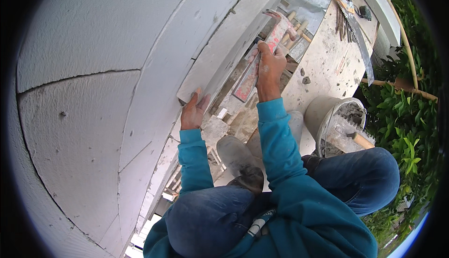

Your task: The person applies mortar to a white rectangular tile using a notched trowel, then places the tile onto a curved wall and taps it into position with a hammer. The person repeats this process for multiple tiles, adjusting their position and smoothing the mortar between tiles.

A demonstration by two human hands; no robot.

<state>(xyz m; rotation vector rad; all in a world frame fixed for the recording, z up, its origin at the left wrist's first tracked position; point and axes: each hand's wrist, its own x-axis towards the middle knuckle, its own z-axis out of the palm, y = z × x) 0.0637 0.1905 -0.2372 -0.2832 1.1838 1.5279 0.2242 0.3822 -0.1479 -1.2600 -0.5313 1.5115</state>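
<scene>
A long white lightweight block [236, 38] stands against a wall of the same white blocks [93, 71]. My left hand [193, 110] presses flat on the block's near lower corner, fingers spread. My right hand [267, 68] grips a flat red-stained float tool [259, 61] and holds it against the block's long edge. Both sleeves are teal. My boot [236, 157] rests on a mortar-spattered concrete ledge [322, 66].
A grey bucket [327, 117] of mortar with a wooden-handled trowel [358, 138] in it stands right of my knee. A hand saw [358, 33] lies on the ledge farther off, beside several wooden pegs [297, 26]. Green bushes [404, 117] lie beyond the ledge's right edge.
</scene>
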